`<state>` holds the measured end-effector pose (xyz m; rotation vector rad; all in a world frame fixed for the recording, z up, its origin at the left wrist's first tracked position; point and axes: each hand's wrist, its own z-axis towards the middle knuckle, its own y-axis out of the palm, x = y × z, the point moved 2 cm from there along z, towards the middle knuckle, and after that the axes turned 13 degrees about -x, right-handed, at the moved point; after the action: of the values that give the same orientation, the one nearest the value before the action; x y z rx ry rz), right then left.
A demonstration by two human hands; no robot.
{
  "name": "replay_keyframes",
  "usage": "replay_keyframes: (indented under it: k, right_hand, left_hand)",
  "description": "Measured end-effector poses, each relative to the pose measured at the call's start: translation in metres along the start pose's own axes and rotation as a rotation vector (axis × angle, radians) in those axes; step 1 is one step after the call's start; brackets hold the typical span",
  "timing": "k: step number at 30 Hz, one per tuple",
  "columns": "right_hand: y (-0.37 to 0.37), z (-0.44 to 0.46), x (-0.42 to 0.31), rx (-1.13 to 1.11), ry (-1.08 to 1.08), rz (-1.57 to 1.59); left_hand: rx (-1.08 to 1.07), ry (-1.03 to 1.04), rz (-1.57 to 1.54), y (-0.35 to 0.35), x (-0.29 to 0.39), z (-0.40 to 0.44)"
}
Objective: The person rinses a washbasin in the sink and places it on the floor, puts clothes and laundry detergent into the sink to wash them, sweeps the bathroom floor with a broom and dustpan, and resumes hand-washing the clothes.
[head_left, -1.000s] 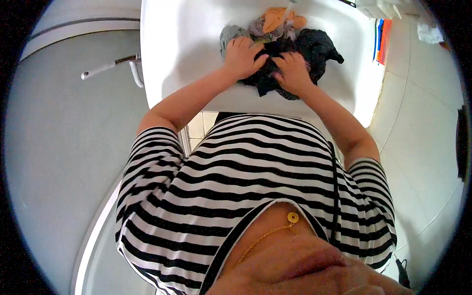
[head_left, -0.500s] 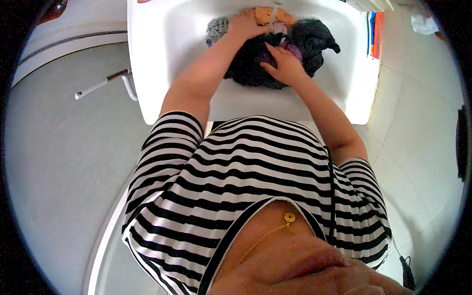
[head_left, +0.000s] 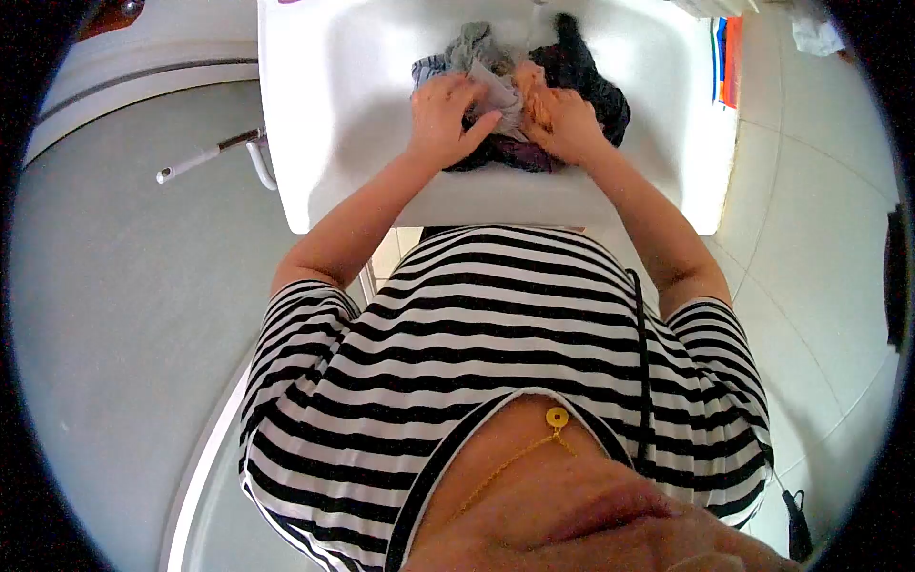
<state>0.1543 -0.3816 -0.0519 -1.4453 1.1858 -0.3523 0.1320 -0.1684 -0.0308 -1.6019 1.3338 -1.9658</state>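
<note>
A heap of wet-looking clothes lies in the white washbasin (head_left: 667,105). My left hand (head_left: 444,118) is curled over the left side of the heap, thumb stretched inward, with fingers bent on a light grey cloth (head_left: 498,93). On the other side my right hand (head_left: 572,126) grips an orange cloth (head_left: 535,95), its fingertips partly hidden in the folds. A grey-green cloth (head_left: 472,43) and a striped cloth (head_left: 428,69) lie beyond my left hand. Black clothing (head_left: 596,81) spreads behind my right hand, and a dark purple cloth (head_left: 524,154) shows between my wrists.
A faucet tip (head_left: 539,4) shows at the basin's back edge. A white-handled bar (head_left: 205,157) sticks out left of the basin. Blue and red flat items (head_left: 729,62) stand along its right side. Tiled wall (head_left: 801,229) runs down the right.
My left hand has moved nearer to me and my right hand slightly. The orange and light grey cloths have come forward over the black clothing, which has shifted and bunched up.
</note>
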Motion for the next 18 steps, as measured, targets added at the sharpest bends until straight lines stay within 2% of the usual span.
replay_keyframes:
  k: [2, 3, 5, 7, 8, 10, 12, 16, 17, 18]
  right_hand:
    - [0.006, -0.012, -0.018, 0.040, -0.004, -0.051]
    - [0.006, -0.010, -0.020, 0.074, -0.010, -0.099]
    - [0.010, 0.013, -0.016, 0.137, -0.035, -0.119]
    - [0.015, 0.046, -0.003, -0.178, 0.136, -0.176]
    - [0.012, 0.062, 0.002, -0.176, 0.128, -0.172]
    - [0.008, 0.091, 0.015, -0.289, 0.281, -0.009]
    - [0.014, 0.113, 0.036, -0.324, 0.308, -0.013]
    - [0.047, 0.130, 0.071, -0.290, 0.460, 0.075]
    - [0.049, 0.120, 0.079, -0.283, 0.457, 0.075]
    - [0.045, 0.105, 0.085, -0.184, 0.197, -0.046]
  left_hand:
    - [0.265, -0.109, 0.223, -0.007, 0.000, 0.010]
    - [0.265, -0.114, 0.218, 0.003, -0.005, 0.016]
    - [0.087, -0.173, 0.138, 0.044, -0.028, 0.021]
    - [0.146, -0.143, 0.130, 0.052, -0.048, 0.035]
    - [0.135, -0.186, 0.101, 0.052, -0.056, 0.046]
    - [0.110, -0.239, 0.064, 0.060, -0.085, 0.071]
    - [-0.007, -0.206, 0.230, 0.083, -0.118, 0.099]
    - [-0.074, -0.293, 0.300, 0.051, -0.097, 0.127]
    - [-0.009, -0.303, 0.220, 0.053, -0.102, 0.135]
    - [0.055, -0.314, 0.137, 0.049, -0.096, 0.138]
